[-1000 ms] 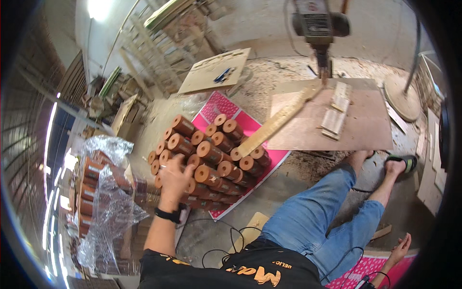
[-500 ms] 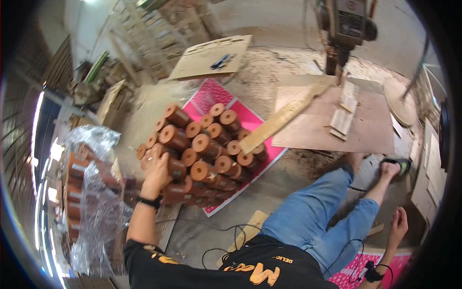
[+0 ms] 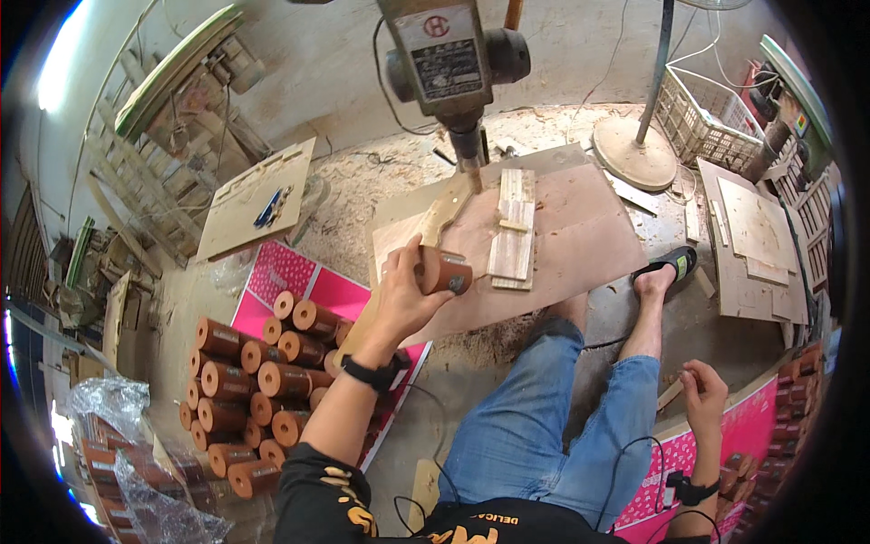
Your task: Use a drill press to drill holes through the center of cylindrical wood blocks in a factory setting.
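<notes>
My left hand (image 3: 408,295) grips a reddish-brown wooden cylinder (image 3: 448,272) from the side, fingers over its far end and thumb below. It is raised above the near-left edge of the plywood work board (image 3: 571,227). On that board lie a pale stepped wooden block (image 3: 517,227) and a long notched wooden strip (image 3: 450,210), partly hidden by my hand. The drill press (image 3: 444,63) stands over them, its bit end close to the strip's tip. My right hand (image 3: 705,394) hangs at the lower right beside my knee, loosely bent and apart, with nothing visible in it.
A pile of similar drilled cylinders (image 3: 263,381) lies on a pink printed sheet (image 3: 272,272) to the left. More stacked cylinders stand at the right edge. A small board with blue-handled tools (image 3: 269,208), a fan base (image 3: 634,154), a crate (image 3: 711,118) and wood shavings lie beyond. Cables trail near my legs.
My left hand has lifted a wooden cylinder off the pile and carried it right, over the work board. The view has swung rightward. My right hand stays low by my knee.
</notes>
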Tool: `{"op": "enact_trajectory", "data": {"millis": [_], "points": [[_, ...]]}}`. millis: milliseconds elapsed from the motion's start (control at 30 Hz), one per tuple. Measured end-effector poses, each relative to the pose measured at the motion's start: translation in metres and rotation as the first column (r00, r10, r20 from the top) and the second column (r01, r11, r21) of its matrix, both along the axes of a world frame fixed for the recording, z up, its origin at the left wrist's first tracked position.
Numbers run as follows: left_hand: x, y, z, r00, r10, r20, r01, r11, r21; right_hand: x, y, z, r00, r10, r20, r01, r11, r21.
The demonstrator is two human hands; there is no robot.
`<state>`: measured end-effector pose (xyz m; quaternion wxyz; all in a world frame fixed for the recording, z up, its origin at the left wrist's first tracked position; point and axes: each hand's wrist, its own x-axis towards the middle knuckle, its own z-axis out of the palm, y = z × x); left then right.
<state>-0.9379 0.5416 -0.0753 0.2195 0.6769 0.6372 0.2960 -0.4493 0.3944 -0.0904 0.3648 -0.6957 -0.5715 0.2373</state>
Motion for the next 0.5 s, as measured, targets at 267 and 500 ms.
{"op": "enact_trajectory", "data": {"millis": [267,500], "points": [[0.014,0.084,-0.058,0.987,0.06,-0.149,-0.024,0.972,0.234,0.024,-0.015,-0.01,0.987,-0.161,0.021,0.163,0.977,-0.14],[0.044,0.072,-0.066,0.889,0.252,0.381,-0.246,0.967,-0.066,-0.001,0.009,-0.006,0.996,-0.076,0.048,0.079,0.996,-0.052]]}}
